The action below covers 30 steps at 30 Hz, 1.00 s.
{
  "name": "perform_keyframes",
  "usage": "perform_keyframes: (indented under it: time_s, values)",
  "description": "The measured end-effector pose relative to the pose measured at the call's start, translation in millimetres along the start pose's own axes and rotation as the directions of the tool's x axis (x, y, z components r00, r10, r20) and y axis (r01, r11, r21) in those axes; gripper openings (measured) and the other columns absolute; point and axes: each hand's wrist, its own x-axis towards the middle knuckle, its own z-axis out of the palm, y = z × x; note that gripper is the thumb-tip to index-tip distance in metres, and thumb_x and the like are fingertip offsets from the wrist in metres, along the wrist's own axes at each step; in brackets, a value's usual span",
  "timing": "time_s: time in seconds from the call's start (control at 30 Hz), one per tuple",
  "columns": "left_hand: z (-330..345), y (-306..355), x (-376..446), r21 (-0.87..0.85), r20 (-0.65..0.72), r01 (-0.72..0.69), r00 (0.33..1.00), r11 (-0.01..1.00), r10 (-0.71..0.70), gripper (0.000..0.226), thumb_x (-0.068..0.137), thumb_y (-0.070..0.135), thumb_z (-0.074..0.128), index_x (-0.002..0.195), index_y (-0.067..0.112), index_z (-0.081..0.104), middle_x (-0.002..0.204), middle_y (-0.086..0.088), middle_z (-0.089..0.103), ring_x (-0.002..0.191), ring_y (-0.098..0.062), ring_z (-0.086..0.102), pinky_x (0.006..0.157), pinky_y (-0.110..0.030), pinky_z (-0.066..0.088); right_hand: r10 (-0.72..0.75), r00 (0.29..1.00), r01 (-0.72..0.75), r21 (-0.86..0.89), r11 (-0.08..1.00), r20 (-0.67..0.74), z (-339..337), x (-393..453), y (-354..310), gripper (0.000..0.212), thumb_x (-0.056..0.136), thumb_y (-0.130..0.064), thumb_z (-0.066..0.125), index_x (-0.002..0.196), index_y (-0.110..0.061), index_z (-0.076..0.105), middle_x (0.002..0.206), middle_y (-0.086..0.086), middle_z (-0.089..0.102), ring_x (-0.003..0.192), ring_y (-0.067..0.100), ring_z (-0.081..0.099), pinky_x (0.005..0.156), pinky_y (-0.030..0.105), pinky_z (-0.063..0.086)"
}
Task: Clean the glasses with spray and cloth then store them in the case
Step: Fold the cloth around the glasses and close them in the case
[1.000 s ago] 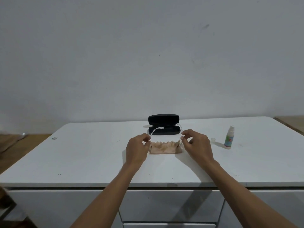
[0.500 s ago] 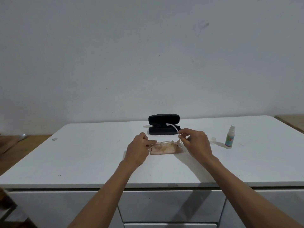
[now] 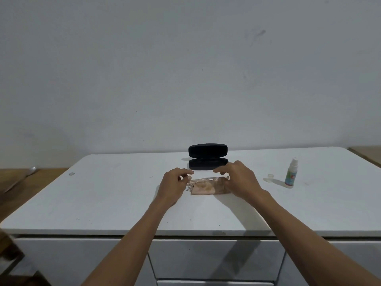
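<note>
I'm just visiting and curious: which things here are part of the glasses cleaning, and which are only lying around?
Part of the job: glasses, cloth, open black case, spray bottle, its small cap.

Lying about: small object at the table's far left; too small to identify.

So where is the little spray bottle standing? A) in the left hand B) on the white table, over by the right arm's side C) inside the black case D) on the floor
B: the spray bottle stands upright on the white table, off to the right of the right hand, with its small cap beside it.
</note>
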Motion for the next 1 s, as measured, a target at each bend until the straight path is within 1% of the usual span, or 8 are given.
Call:
perform_keyframes:
  time_s: [0.07, 0.13, 0.2, 0.3, 0.43, 0.6, 0.8, 1.0]
  values:
    - [-1, 5, -5, 0.025, 0.044, -0.066, 0.997, 0.997, 0.065, 0.019, 0.091, 0.028, 0.071, 0.108, 0.036, 0.075, 0.097, 0.011, 0.069, 0.083, -0.017, 0.059, 0.075, -0.027, 0.049, -0.009, 1.0, 0.009, 0.052, 0.999, 0.006, -1, -2, 3, 0.039, 0.09, -0.021, 0.067, 0.126, -0.036, 0.07, 0.111, -0.012, 0.073, 0.113, 0.014, 0.054, 0.077, 0.031, 0.046]
    - [-3, 9, -11, 0.157, 0.143, -0.126, 0.984, 0.98, 0.103, 0.026, 0.086, 0.043, 0.07, 0.112, 0.043, 0.07, 0.103, 0.019, 0.066, 0.095, -0.007, 0.057, 0.081, -0.026, 0.049, -0.022, 0.999, 0.02, 0.053, 0.998, 0.03, -1, -5, 5, 0.036, 0.089, -0.026, 0.068, 0.123, -0.035, 0.072, 0.111, -0.01, 0.073, 0.114, 0.014, 0.055, 0.076, 0.031, 0.045]
    - [-5, 12, -14, 0.278, 0.22, -0.185, 0.967, 0.942, 0.125, 0.037, 0.08, 0.053, 0.071, 0.116, 0.045, 0.068, 0.108, 0.023, 0.065, 0.105, -0.001, 0.053, 0.086, -0.027, 0.047, -0.036, 0.998, 0.034, 0.051, 0.998, 0.047, -1, -8, 8, 0.034, 0.087, -0.039, 0.072, 0.121, -0.035, 0.074, 0.109, -0.007, 0.075, 0.112, 0.014, 0.058, 0.073, 0.029, 0.044]
    - [-6, 11, -15, 0.34, 0.253, -0.227, 0.957, 0.912, 0.144, 0.051, 0.075, 0.058, 0.076, 0.123, 0.044, 0.065, 0.116, 0.023, 0.065, 0.112, -0.001, 0.05, 0.089, -0.029, 0.046, -0.045, 0.995, 0.039, 0.071, 0.997, 0.088, -3, -11, 13, 0.048, 0.076, -0.051, 0.08, 0.121, -0.037, 0.074, 0.104, -0.006, 0.077, 0.102, 0.012, 0.065, 0.072, 0.026, 0.048]
    - [-8, 8, -8, 0.341, 0.269, -0.194, 0.958, 0.92, 0.102, 0.055, 0.073, 0.057, 0.079, 0.125, 0.045, 0.065, 0.113, 0.019, 0.066, 0.108, -0.005, 0.053, 0.09, -0.032, 0.049, -0.02, 0.987, 0.006, 0.087, 0.996, 0.161, -6, -11, 17, 0.058, 0.07, -0.052, 0.081, 0.126, -0.043, 0.069, 0.112, -0.008, 0.077, 0.104, 0.011, 0.067, 0.083, 0.028, 0.054]
    - [-10, 9, -1, 0.315, 0.305, -0.202, 0.947, 0.927, 0.103, 0.054, 0.074, 0.049, 0.083, 0.125, 0.04, 0.069, 0.103, 0.014, 0.068, 0.094, -0.007, 0.06, 0.088, -0.037, 0.054, -0.039, 0.981, 0.028, 0.065, 0.998, 0.191, -7, -7, 17, 0.058, 0.073, -0.053, 0.077, 0.129, -0.045, 0.065, 0.111, -0.011, 0.074, 0.109, 0.01, 0.06, 0.089, 0.03, 0.051]
    - [-10, 5, -5, 0.336, 0.309, -0.266, 0.937, 0.903, 0.161, 0.052, 0.079, 0.054, 0.075, 0.128, 0.04, 0.066, 0.097, 0.016, 0.066, 0.089, -0.006, 0.057, 0.082, -0.031, 0.052, -0.07, 0.988, 0.066, 0.031, 0.997, 0.138, -1, -4, 19, 0.055, 0.074, -0.052, 0.071, 0.128, -0.046, 0.065, 0.108, -0.012, 0.074, 0.108, 0.013, 0.059, 0.086, 0.03, 0.051]
    - [-10, 12, 17, 0.353, 0.306, -0.311, 0.929, 0.882, 0.206, 0.047, 0.077, 0.045, 0.072, 0.123, 0.043, 0.068, 0.098, 0.013, 0.067, 0.084, -0.002, 0.053, 0.079, -0.027, 0.05, -0.094, 0.994, 0.093, 0.029, 0.995, 0.061, 2, 11, 28, 0.057, 0.073, -0.058, 0.073, 0.129, -0.046, 0.066, 0.109, -0.007, 0.076, 0.102, 0.016, 0.065, 0.08, 0.03, 0.049]
